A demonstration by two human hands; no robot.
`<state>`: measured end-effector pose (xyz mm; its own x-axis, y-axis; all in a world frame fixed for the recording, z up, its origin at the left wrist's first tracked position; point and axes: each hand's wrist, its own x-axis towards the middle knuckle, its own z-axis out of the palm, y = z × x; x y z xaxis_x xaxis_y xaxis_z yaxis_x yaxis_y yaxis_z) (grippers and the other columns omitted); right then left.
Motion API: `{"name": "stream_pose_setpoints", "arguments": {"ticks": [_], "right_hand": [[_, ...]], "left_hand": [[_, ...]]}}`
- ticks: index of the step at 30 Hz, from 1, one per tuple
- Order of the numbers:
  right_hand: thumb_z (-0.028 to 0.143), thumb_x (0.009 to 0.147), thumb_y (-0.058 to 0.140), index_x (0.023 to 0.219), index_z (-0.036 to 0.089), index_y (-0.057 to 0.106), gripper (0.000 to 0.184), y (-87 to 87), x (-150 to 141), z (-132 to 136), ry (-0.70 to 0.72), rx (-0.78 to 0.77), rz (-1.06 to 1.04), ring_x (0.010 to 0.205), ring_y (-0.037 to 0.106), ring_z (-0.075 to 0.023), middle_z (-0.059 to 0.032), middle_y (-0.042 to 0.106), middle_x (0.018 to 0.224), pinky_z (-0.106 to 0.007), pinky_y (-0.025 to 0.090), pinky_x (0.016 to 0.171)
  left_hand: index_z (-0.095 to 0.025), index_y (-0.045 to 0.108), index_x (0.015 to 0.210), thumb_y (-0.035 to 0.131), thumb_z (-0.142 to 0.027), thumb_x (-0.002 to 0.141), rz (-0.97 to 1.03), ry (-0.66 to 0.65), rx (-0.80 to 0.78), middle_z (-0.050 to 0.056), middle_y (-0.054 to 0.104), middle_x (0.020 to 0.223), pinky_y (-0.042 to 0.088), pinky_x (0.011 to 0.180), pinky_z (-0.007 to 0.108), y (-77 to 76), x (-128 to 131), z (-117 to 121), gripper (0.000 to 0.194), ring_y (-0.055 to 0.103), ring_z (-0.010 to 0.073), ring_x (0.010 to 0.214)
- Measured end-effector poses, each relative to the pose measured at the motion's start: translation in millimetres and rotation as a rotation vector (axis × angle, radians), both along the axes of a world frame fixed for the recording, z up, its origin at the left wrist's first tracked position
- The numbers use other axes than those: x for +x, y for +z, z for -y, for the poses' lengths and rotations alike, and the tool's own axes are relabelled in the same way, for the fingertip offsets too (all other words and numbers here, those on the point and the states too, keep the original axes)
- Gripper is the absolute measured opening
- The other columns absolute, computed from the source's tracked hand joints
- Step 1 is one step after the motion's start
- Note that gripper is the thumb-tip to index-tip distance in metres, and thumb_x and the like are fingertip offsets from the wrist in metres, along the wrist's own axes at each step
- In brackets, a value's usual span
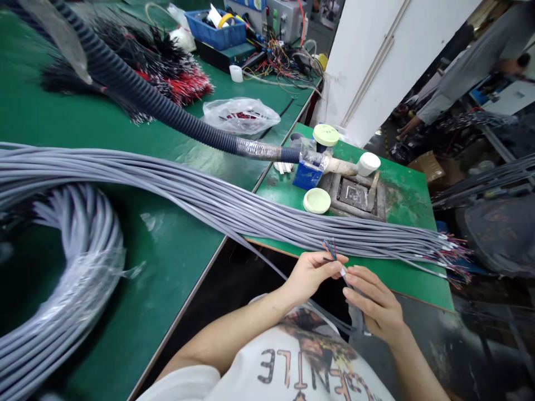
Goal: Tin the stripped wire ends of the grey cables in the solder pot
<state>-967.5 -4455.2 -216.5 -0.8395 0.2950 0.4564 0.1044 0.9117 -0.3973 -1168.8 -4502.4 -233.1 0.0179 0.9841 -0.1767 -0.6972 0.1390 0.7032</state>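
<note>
Cable end (333,252): fine multicoloured wires, splayed, above a small white band; on the near side of the cable bundle (234,209), smooth, grey, many-stranded.
Left hand (311,274): thumb and fingers pinching the cable end.
Right hand (376,303): fingers half curled beside the cable end; grip cannot be told.
Coil (94,267): thick grey loops, clear film wrap; below the bundle's left part.
Hose (167,114): dark, ribbed; beyond the bundle.

I get bright light up front, pale glare on my glossy green tabletop (167,267), black shadow under it, dim blurry right background, stretched edges.
</note>
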Motion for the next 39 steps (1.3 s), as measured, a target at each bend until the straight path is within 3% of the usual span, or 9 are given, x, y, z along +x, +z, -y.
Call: {"name": "stream_pose_setpoints", "arguments": {"ticks": [13,19,22,24,27,29,31,34,39], "right_hand": [[0.003,0.085,0.044,0.133,0.021,0.052,0.052,-5.7,3,4,0.029,-0.001,-0.027,0.126,0.048,-0.0297,-0.0124,0.060,0.128,-0.054,0.048,0.096],[0.010,0.085,0.049,0.118,0.024,0.063,0.038,-4.5,4,19,-0.082,0.065,-0.055,0.122,0.050,-0.0276,-0.0109,0.060,0.121,-0.048,0.049,0.095],[0.011,0.080,0.055,0.105,0.024,0.067,0.030,-5.3,38,31,-0.246,0.120,0.024,0.114,0.054,-0.0271,-0.0101,0.060,0.108,-0.049,0.047,0.095],[0.014,0.079,0.057,0.097,0.022,0.069,0.023,-8.4,78,43,-0.426,0.114,0.219,0.105,0.058,-0.0277,-0.0099,0.062,0.098,-0.049,0.048,0.092],[0.019,0.081,0.054,0.100,0.020,0.069,0.024,-18.1,141,68,-0.698,-0.072,0.723,0.087,0.064,-0.0271,-0.0120,0.066,0.095,-0.044,0.052,0.077],[0.022,0.080,0.054,0.110,0.017,0.067,0.033,-25.2,162,84,-0.816,-0.266,0.910,0.087,0.066,-0.0286,-0.0147,0.069,0.099,-0.043,0.051,0.078],[0.027,0.083,0.052,0.119,0.015,0.063,0.040,-29.8,158,91,-0.839,-0.475,0.927,0.090,0.067,-0.0275,-0.0157,0.068,0.109,-0.041,0.050,0.083],[0.034,0.088,0.047,0.123,0.018,0.060,0.040,-31.1,116,85,-0.721,-0.721,0.742,0.089,0.066,-0.0218,-0.0125,0.067,0.115,-0.033,0.049,0.083],[0.032,0.086,0.053,0.113,0.018,0.065,0.032,-32.8,50,59,-0.544,-0.889,0.471,0.079,0.063,-0.0179,-0.0073,0.070,0.093,-0.027,0.048,0.073]], "left_hand": [[-0.010,0.074,0.075,0.076,-0.038,0.070,0.099,-0.010,-0.096,0.005,0.067,0.066,0.042,0.064,0.023,-9.5,11,1,0.029,0.055,0.0100,0.060],[-0.011,0.074,0.074,0.071,-0.045,0.073,0.188,-0.169,-0.057,0.006,0.066,0.065,0.044,0.066,0.024,-13.7,22,-2,0.035,0.058,0.0116,0.062],[-0.013,0.072,0.099,0.068,-0.047,0.076,-0.084,-0.262,0.031,0.009,0.071,0.083,0.046,0.070,0.027,-11.3,25,-3,0.041,0.060,0.0139,0.070],[-0.016,0.065,0.115,0.067,-0.041,0.079,-0.382,-0.251,0.169,0.010,0.071,0.097,0.047,0.074,0.029,-10.9,22,-5,0.043,0.061,0.0156,0.078],[-0.018,0.067,0.109,0.060,-0.031,0.086,-0.888,-0.133,0.460,0.008,0.071,0.099,0.045,0.083,0.033,-14.2,14,-13,0.028,0.059,0.0178,0.088],[-0.018,0.067,0.106,0.055,-0.028,0.089,-1.194,-0.057,0.614,0.008,0.071,0.100,0.043,0.084,0.036,-17.2,12,-21,0.023,0.057,0.0196,0.092],[-0.018,0.064,0.110,0.051,-0.026,0.091,-1.465,-0.042,0.681,0.009,0.069,0.103,0.040,0.079,0.038,-18.6,16,-30,0.025,0.055,0.0218,0.093],[-0.017,0.062,0.110,0.047,-0.025,0.092,-1.772,-0.130,0.717,0.010,0.067,0.102,0.037,0.075,0.040,-16.8,32,-38,0.025,0.052,0.0243,0.093],[-0.009,0.046,0.130,0.051,-0.028,0.089,-1.968,-0.233,0.774,0.015,0.056,0.123,0.036,0.083,0.040,-13.8,58,-34,0.045,0.047,0.0262,0.107]]}}
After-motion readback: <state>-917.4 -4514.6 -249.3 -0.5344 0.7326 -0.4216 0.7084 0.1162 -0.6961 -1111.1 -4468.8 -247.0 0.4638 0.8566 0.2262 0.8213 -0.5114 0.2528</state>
